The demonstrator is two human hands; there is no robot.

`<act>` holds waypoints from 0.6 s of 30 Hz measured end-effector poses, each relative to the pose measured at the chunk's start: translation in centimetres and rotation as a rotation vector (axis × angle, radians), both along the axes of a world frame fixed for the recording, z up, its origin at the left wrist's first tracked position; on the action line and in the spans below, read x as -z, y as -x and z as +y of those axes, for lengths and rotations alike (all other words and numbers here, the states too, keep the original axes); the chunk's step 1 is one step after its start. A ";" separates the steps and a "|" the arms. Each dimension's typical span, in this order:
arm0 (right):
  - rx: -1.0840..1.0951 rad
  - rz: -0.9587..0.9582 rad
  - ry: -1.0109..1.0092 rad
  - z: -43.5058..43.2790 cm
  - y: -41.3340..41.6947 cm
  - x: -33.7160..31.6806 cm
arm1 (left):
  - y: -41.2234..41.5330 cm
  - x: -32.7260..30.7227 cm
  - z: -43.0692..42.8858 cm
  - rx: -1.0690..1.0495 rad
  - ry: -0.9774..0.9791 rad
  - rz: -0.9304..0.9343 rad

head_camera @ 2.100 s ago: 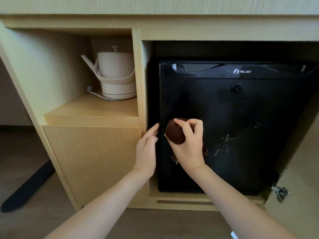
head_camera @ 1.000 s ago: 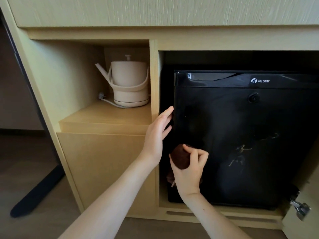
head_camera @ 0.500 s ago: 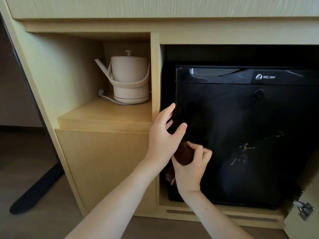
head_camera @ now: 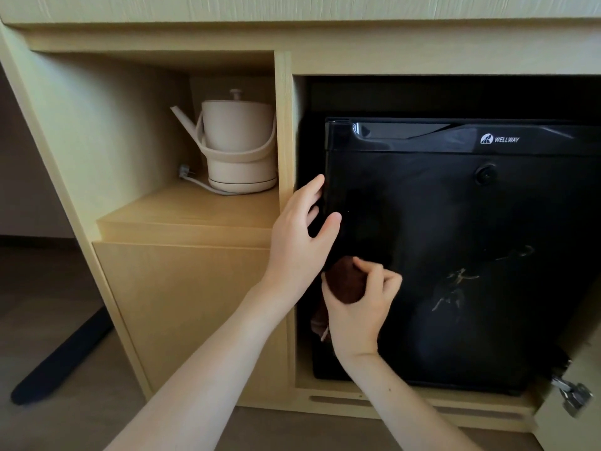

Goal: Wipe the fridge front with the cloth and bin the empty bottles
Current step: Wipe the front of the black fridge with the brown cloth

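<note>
A glossy black mini fridge (head_camera: pixel 455 222) sits in the right compartment of a pale wooden cabinet (head_camera: pixel 182 304). The right hand (head_camera: pixel 361 310) has its fingers curled round a bunched dark brown cloth (head_camera: pixel 346 284) at the lower left of the fridge door. Just above it, the left hand (head_camera: pixel 297 239) is spread with straight fingers at the door's left edge, holding nothing. A cream electric kettle (head_camera: pixel 239 141) stands on the shelf in the left compartment. Pale scratch marks (head_camera: pixel 455 288) show on the door, right of the cloth.
</note>
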State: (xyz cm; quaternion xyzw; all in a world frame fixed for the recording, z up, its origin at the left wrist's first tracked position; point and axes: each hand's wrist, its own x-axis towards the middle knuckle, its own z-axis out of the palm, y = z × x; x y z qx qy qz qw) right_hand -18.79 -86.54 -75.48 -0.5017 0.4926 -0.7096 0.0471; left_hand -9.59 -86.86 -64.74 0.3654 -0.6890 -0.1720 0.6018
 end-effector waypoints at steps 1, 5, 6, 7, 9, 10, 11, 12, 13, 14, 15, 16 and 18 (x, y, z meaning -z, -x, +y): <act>0.005 -0.022 0.013 -0.1 -0.1 -1.0 | -0.1 0.0 0.0 0.007 -0.003 0.004; 0.027 -0.057 0.217 -0.8 -0.1 -7.3 | -0.4 -0.9 0.0 -0.014 0.026 -0.018; 0.053 -0.035 0.253 -0.7 0.0 -8.3 | -0.5 -1.3 0.0 -0.028 0.051 -0.031; 0.081 -0.007 0.277 -0.6 0.2 -8.9 | -0.7 -1.6 0.0 -0.041 0.082 -0.043; 0.102 0.084 0.289 -0.5 0.7 -9.3 | -1.0 -2.0 0.0 -0.064 0.137 -0.067; 0.096 0.138 0.279 -0.6 1.0 -9.5 | -1.2 -2.0 -0.1 -0.074 0.153 -0.086; 0.092 0.175 0.263 -0.9 1.3 -9.6 | -1.3 -1.9 -0.2 -0.081 0.163 -0.111; 0.090 0.187 0.247 -1.3 1.5 -9.6 | -1.3 -1.7 -0.3 -0.087 0.169 -0.137; 0.086 0.192 0.236 -1.6 1.7 -9.4 | -1.3 -1.4 -0.5 -0.092 0.175 -0.156; 0.079 0.204 0.225 -1.7 1.9 -8.7 | -1.3 -1.2 -0.6 -0.097 0.180 -0.170; 0.069 0.231 0.206 -1.5 2.0 -7.6 | -1.3 -1.0 -0.6 -0.103 0.187 -0.185; 0.055 0.269 0.177 -1.3 2.3 -6.0 | -1.2 -0.8 -0.7 -0.110 0.195 -0.200; 0.042 0.375 0.104 -0.4 3.2 -2.1 | -1.1 -0.4 -0.9 -0.114 0.189 -0.223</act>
